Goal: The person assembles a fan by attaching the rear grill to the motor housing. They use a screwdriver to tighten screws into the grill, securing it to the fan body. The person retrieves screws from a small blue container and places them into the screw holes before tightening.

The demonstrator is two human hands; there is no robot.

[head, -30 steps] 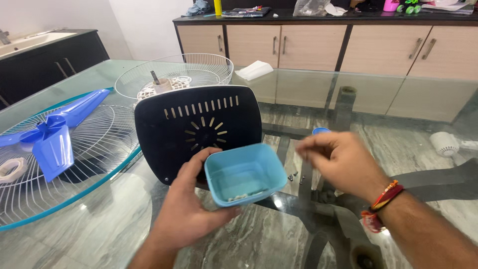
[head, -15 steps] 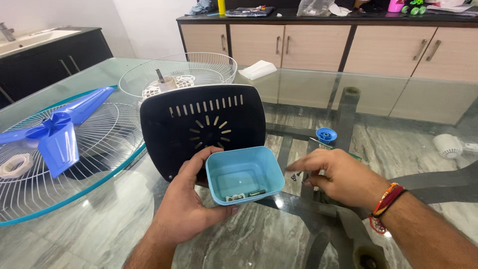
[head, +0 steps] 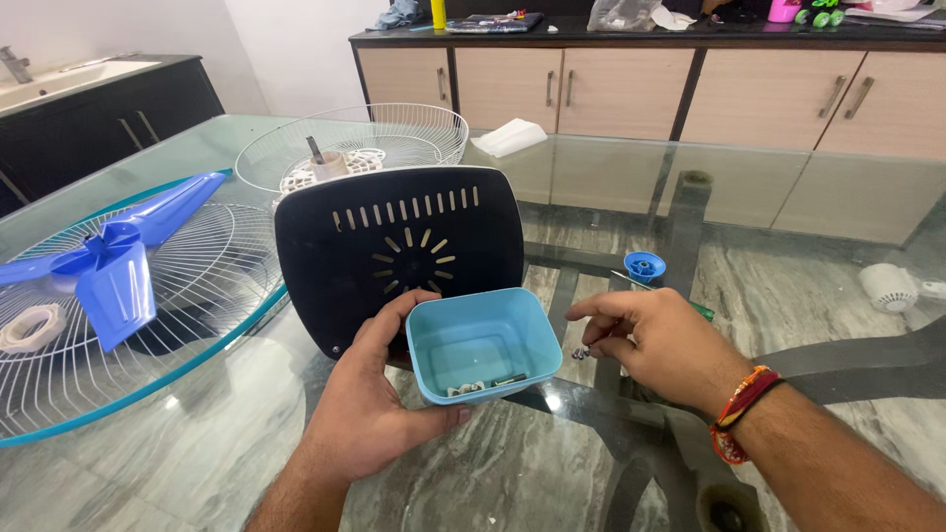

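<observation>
In the head view, the left hand (head: 370, 404) grips a light blue rectangular plastic tub (head: 482, 344) just above the glass worktop (head: 197, 433), thumb on its near left rim and fingers underneath. A few small parts lie in the tub's bottom. The right hand (head: 655, 340) rests beside the tub with fingers curled, pinching at small dark screws (head: 581, 352) on the glass. Directly behind the tub stands a black slotted plastic fan cover (head: 399, 246). To the left, a blue fan blade (head: 108, 271) lies on a white wire grille (head: 187, 286).
</observation>
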